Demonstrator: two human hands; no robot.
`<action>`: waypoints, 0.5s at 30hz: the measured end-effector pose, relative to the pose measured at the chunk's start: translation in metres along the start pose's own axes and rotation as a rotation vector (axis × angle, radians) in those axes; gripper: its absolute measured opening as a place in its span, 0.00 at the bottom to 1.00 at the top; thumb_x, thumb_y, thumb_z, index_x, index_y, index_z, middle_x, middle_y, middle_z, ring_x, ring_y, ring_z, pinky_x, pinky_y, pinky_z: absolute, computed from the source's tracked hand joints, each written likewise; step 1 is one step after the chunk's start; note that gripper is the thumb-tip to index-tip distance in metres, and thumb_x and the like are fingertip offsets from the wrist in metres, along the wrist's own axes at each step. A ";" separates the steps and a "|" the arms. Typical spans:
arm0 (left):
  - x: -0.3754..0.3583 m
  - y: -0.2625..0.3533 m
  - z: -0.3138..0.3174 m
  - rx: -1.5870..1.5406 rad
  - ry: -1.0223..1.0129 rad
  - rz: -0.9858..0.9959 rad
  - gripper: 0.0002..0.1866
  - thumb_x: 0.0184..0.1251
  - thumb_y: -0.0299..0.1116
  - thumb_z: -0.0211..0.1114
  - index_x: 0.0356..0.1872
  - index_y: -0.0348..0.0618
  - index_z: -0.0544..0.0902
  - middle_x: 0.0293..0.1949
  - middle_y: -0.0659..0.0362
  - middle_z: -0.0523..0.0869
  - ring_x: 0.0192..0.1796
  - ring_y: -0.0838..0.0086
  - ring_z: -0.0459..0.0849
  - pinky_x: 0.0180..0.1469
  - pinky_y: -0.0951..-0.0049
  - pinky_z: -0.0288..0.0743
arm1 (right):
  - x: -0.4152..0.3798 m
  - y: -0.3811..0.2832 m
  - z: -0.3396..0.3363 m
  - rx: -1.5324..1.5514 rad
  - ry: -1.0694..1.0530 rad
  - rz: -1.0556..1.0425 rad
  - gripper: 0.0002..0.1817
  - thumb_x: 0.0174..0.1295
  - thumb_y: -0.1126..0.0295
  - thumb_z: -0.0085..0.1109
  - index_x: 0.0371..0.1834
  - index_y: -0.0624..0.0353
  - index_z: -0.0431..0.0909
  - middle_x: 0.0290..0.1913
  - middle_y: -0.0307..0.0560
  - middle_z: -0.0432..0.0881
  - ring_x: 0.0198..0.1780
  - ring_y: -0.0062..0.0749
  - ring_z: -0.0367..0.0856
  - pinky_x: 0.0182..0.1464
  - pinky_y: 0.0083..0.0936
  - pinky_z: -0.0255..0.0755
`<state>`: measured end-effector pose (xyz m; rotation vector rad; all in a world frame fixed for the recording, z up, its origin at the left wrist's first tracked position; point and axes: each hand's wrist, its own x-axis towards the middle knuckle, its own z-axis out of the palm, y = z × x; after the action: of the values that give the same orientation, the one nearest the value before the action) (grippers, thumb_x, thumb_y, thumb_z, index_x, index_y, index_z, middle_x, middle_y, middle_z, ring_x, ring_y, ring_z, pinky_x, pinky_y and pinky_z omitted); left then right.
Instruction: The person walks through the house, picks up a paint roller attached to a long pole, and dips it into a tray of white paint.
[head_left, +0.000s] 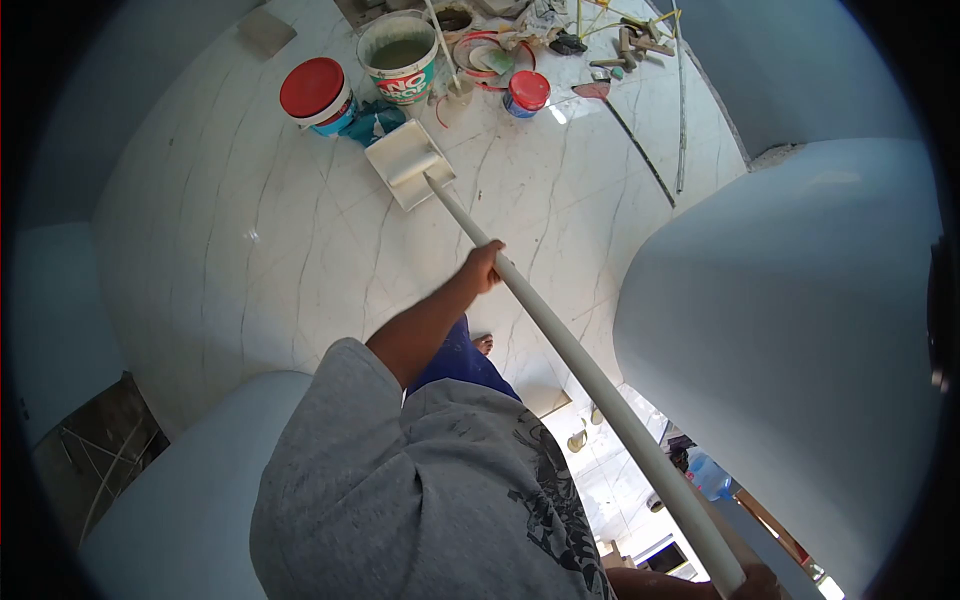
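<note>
A long pale pole (590, 372) runs from the lower right up to a paint roller (413, 170). The roller rests in a white paint tray (404, 143) on the tiled floor. Partway along the pole, my left hand (487, 266) is wrapped around it. My right hand (757, 583) grips its near end at the bottom edge of the view, partly cut off. Behind the tray stand a red-lidded bucket (312, 88) and a large open bucket (400, 60) with pale liquid inside.
A small red-lidded tub (527, 94) stands farther right, near a long-handled scraper-like tool (625, 128). Assorted tools and debris (640, 45) lie at the back. Blue-grey walls rise on both sides, including a rounded one (780, 300) at right.
</note>
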<state>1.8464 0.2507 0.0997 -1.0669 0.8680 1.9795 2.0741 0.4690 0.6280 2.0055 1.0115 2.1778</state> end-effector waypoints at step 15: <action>-0.007 -0.022 0.005 0.029 -0.022 -0.016 0.10 0.55 0.36 0.57 0.27 0.40 0.69 0.18 0.57 0.75 0.19 0.68 0.77 0.21 0.70 0.74 | -0.004 -0.003 0.028 0.358 -0.069 -0.014 0.20 0.39 0.49 0.55 0.22 0.57 0.79 0.27 0.44 0.79 0.25 0.37 0.76 0.26 0.31 0.69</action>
<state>1.8655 0.2646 0.1033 -1.0309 0.8712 1.9566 2.0987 0.4818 0.6227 2.1816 1.4888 2.0207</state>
